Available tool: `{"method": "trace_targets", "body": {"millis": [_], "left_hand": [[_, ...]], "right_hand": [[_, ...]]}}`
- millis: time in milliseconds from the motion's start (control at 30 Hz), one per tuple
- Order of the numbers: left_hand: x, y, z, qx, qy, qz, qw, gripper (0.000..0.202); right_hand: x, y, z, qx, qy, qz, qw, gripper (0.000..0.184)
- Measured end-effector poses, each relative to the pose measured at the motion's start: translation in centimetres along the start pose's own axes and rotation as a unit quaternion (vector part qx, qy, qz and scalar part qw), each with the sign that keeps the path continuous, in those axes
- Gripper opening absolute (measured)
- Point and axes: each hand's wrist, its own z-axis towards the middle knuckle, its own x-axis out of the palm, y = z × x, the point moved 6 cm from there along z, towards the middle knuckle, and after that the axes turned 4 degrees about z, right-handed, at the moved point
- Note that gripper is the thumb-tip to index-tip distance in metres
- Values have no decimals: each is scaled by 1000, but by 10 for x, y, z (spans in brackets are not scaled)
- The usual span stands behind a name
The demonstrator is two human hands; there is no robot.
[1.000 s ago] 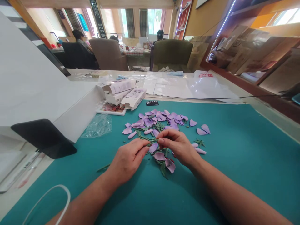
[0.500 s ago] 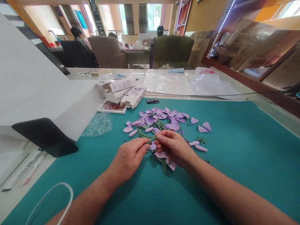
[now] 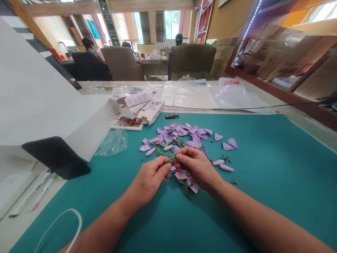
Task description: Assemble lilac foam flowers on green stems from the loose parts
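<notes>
Above the green mat [image 3: 258,211] my left hand [image 3: 151,179] and my right hand [image 3: 193,165] meet, both with fingers pinched. Between their fingertips is a small green plastic stem piece [image 3: 172,159], partly hidden by the fingers. Behind the hands spreads a pile of purple petal pieces [image 3: 193,131] mixed with green stems and leaves. Below my right hand lie a pale petal [image 3: 193,185] and a green leaf piece [image 3: 185,189]. To its right are slim lilac bud-shaped pieces [image 3: 226,168] and a green star-shaped piece [image 3: 226,159].
White opened boxes [image 3: 151,110] and a clear crumpled plastic bag [image 3: 112,142] sit at the back left. A dark tablet-like panel [image 3: 56,156] leans at the left. A black card [image 3: 171,116] lies behind the petals. People sit by chairs [image 3: 195,61] farther away.
The left fingers have shifted slightly and pinch closer around the green piece, its end now more covered. The whole view has tilted up a little.
</notes>
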Motion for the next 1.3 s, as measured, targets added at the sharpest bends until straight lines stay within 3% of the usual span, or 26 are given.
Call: {"method": "trace_targets", "body": {"millis": [233, 533, 667, 1033, 1300], "left_hand": [[9, -1, 4, -27, 28, -113, 993, 21], [8, -15, 5, -9, 20, -132, 991, 13], [10, -21, 5, 2, 21, -143, 989, 22], [15, -26, 1, 6, -1, -186, 983, 24], [18, -14, 3, 2, -14, -223, 975, 23]], "right_hand": [[1, 9, -2, -31, 2, -20, 999, 24], [2, 16, -6, -40, 12, -35, 999, 25], [0, 19, -7, -47, 15, -32, 998, 23], [2, 19, -8, -15, 19, -6, 1000, 30], [4, 14, -7, 8, 11, -5, 1000, 34]]}}
